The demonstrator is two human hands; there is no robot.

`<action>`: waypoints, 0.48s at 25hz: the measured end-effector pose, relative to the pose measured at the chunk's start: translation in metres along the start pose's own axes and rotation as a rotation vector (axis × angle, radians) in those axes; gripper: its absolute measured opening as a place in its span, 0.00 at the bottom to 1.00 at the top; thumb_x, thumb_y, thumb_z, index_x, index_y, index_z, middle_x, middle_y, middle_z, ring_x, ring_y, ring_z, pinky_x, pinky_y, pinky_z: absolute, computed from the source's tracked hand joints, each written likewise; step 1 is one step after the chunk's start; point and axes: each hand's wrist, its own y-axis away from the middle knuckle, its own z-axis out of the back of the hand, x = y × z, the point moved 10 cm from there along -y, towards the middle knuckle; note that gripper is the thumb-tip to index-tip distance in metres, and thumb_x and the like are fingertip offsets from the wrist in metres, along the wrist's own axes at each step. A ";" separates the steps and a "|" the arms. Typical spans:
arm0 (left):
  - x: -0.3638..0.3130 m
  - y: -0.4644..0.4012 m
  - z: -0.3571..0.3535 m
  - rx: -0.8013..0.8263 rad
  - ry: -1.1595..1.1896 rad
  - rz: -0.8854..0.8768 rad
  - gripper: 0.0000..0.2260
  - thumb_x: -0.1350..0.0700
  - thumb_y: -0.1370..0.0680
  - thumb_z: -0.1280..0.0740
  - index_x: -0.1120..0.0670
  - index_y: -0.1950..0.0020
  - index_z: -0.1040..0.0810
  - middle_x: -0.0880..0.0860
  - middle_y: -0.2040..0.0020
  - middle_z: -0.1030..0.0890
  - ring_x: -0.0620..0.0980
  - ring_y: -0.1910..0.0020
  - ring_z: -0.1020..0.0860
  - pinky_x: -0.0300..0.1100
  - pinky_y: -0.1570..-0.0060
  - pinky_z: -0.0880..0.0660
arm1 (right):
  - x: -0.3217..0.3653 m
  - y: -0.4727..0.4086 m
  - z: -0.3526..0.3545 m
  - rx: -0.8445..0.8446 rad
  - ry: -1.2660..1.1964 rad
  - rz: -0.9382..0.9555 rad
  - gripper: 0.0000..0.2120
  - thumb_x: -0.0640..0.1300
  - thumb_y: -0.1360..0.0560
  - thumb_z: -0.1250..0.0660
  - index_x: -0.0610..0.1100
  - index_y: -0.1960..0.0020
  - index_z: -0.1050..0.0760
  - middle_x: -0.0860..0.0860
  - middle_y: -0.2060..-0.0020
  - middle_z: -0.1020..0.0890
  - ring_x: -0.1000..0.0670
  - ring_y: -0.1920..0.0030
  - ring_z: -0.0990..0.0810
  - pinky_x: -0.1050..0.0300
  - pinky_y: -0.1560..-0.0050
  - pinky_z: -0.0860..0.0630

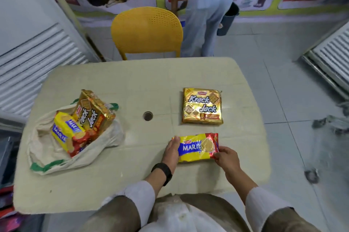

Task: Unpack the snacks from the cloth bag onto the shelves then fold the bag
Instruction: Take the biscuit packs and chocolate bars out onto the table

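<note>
A yellow Marie biscuit packet (196, 148) lies flat near the table's front edge. My left hand (171, 151) rests against its left end and my right hand (225, 157) pinches its right end. A gold Krack Jack packet (202, 107) lies just beyond it. At the left, the cream cloth bag (62, 156) with green handles sits open on the table. Another Krack Jack packet (92, 112) and another Marie packet (66, 133) stick out of it.
The beige plastic table (132, 88) has a small hole (147, 115) in its middle. A yellow chair (147, 31) stands at the far side. A person in pale trousers (207, 14) stands behind it. White louvred panels flank both sides.
</note>
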 end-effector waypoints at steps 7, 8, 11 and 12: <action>-0.009 0.010 0.010 -0.045 -0.118 -0.023 0.14 0.41 0.15 0.45 0.45 0.39 0.24 0.39 0.50 0.19 0.34 0.54 0.20 0.32 0.59 0.27 | 0.010 0.001 -0.001 -0.029 0.299 0.022 0.16 0.38 0.25 0.31 0.42 0.38 0.18 0.42 0.44 0.14 0.41 0.46 0.17 0.45 0.44 0.21; -0.013 0.012 0.018 -0.052 -0.118 -0.038 0.13 0.42 0.15 0.45 0.43 0.42 0.23 0.39 0.50 0.19 0.32 0.55 0.19 0.29 0.59 0.26 | 0.025 0.008 -0.001 -0.107 0.343 0.078 0.19 0.39 0.23 0.32 0.42 0.33 0.20 0.42 0.39 0.16 0.40 0.41 0.18 0.46 0.42 0.22; -0.033 0.021 0.056 -0.106 -0.077 -0.104 0.15 0.47 0.14 0.43 0.50 0.35 0.21 0.43 0.41 0.19 0.37 0.44 0.20 0.32 0.42 0.29 | 0.086 0.038 -0.023 -0.252 0.397 0.396 0.20 0.38 0.22 0.34 0.42 0.30 0.24 0.42 0.34 0.20 0.40 0.33 0.24 0.45 0.35 0.24; -0.041 0.025 0.076 -0.150 -0.039 -0.129 0.17 0.48 0.14 0.43 0.53 0.32 0.22 0.47 0.38 0.19 0.43 0.40 0.21 0.38 0.36 0.30 | 0.106 0.050 -0.044 -0.222 0.412 0.498 0.19 0.37 0.23 0.34 0.43 0.32 0.24 0.43 0.35 0.21 0.41 0.34 0.24 0.45 0.36 0.24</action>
